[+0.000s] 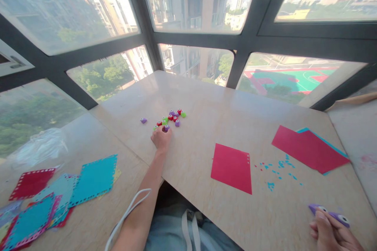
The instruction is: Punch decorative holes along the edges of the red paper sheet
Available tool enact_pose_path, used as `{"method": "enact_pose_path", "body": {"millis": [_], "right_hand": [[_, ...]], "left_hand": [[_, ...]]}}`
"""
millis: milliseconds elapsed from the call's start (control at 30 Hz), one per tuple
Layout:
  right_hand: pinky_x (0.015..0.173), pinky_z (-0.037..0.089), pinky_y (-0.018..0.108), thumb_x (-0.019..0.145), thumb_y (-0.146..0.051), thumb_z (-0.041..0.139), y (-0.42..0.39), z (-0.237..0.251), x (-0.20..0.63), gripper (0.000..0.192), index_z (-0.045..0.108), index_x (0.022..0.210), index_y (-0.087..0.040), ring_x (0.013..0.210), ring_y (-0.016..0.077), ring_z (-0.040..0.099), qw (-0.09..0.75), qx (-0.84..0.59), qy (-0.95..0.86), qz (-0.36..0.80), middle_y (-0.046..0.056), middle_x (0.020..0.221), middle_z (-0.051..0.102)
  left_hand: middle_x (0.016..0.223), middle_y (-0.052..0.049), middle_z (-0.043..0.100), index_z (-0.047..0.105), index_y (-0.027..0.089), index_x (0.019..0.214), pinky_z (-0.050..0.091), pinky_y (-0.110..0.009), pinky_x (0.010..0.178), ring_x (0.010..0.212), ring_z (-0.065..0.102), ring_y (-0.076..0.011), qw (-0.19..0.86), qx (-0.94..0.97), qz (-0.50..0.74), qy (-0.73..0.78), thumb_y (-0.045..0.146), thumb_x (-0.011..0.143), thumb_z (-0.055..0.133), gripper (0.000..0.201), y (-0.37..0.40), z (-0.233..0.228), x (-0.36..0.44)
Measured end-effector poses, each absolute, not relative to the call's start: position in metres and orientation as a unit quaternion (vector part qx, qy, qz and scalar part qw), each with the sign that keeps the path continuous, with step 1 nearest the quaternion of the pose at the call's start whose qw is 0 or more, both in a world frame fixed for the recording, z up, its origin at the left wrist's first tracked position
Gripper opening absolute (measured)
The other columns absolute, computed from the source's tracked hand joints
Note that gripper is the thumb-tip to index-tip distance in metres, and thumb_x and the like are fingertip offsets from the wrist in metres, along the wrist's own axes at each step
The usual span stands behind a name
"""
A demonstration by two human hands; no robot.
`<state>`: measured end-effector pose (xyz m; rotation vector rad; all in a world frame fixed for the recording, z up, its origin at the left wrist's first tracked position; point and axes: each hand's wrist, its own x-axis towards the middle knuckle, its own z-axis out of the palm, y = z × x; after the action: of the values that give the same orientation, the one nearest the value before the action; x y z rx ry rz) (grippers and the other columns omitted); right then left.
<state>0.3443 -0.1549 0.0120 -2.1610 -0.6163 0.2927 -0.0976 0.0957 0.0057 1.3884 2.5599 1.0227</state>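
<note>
Head view: left hand [161,138] curled at cluster of small eyed pieces [175,119] on bench [188,157], fingertips at purple one [166,128]; cannot tell whether gripped. Right hand [326,225] closed on purple two-eyed piece [334,215], well apart. Red sheet [232,168] between hands, holes near upper right corner; blue bits [271,185] scattered beyond its right edge.

I see room beyond the red square [231,168]; blue bits [270,186] litter its right; eyed trinkets [170,117] block far left.
</note>
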Motion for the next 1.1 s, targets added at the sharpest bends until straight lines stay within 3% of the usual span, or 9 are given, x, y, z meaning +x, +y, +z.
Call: {"method": "enact_pose_path", "body": {"millis": [300, 467, 567, 767, 933, 1100], "right_hand": [[0.063, 0.051, 0.036, 0.077, -0.050, 0.063, -0.154, 0.016, 0.342, 0.048, 0.070, 0.109, -0.015, 0.067, 0.0256, 0.064, 0.424, -0.865, -0.234, 0.133, 0.006, 0.071, 0.066], [0.059, 0.051, 0.033, 0.078, -0.051, 0.063, -0.155, 0.012, 0.346, 0.050, 0.070, 0.111, -0.015, 0.064, 0.0237, 0.064, 0.421, -0.866, -0.236, 0.131, 0.005, 0.071, 0.066], [0.055, 0.050, 0.031, 0.077, -0.050, 0.065, -0.154, 0.012, 0.346, 0.049, 0.070, 0.110, -0.014, 0.060, 0.0211, 0.061, 0.438, -0.860, -0.232, 0.125, 0.004, 0.068, 0.065], [0.051, 0.047, 0.024, 0.075, -0.049, 0.068, -0.151, 0.019, 0.318, 0.054, 0.069, 0.113, -0.011, 0.054, 0.0129, 0.052, 0.535, -0.807, -0.218, 0.123, 0.001, 0.066, 0.060], [0.053, 0.049, 0.024, 0.076, -0.057, 0.068, -0.141, 0.033, 0.270, 0.053, 0.070, 0.103, -0.011, 0.053, 0.0122, 0.054, 0.547, -0.760, -0.277, 0.215, 0.000, 0.064, 0.061], [0.058, 0.051, 0.025, 0.082, -0.048, 0.067, -0.109, 0.050, 0.226, 0.042, 0.068, 0.110, -0.017, 0.065, 0.0141, 0.060, 0.576, -0.657, -0.379, 0.305, 0.003, 0.077, 0.065]], "left_hand": [[0.106, -0.009, 0.071, 0.070, 0.021, 0.103, 0.037, -0.042, 0.095, 0.108, 0.058, -0.0290, -0.023, 0.565, 0.389, 0.728, 0.023, 0.077, 0.062, 0.027, 0.081, 0.006, -0.087], [0.106, -0.008, 0.070, 0.068, 0.022, 0.104, 0.035, -0.044, 0.101, 0.110, 0.058, -0.0283, -0.021, 0.595, 0.416, 0.688, 0.024, 0.081, 0.061, 0.024, 0.066, 0.022, -0.062], [0.102, -0.007, 0.071, 0.067, 0.020, 0.100, 0.040, -0.042, 0.099, 0.102, 0.062, -0.0247, 0.008, 0.610, 0.471, 0.637, 0.026, 0.082, 0.061, 0.020, 0.055, 0.035, -0.042], [0.094, -0.006, 0.069, 0.062, 0.019, 0.105, 0.050, -0.030, 0.073, 0.079, 0.064, -0.0162, 0.136, 0.629, 0.553, 0.529, 0.028, 0.082, 0.064, 0.024, 0.028, 0.052, 0.004], [0.091, -0.005, 0.069, 0.060, 0.020, 0.106, 0.052, -0.028, 0.069, 0.076, 0.065, -0.0144, 0.217, 0.630, 0.560, 0.492, 0.025, 0.082, 0.066, 0.025, 0.006, 0.054, 0.044], [0.093, -0.006, 0.069, 0.060, 0.021, 0.109, 0.054, -0.029, 0.069, 0.078, 0.065, -0.0154, 0.274, 0.647, 0.555, 0.446, 0.024, 0.083, 0.065, 0.026, -0.018, 0.055, 0.082]]}}
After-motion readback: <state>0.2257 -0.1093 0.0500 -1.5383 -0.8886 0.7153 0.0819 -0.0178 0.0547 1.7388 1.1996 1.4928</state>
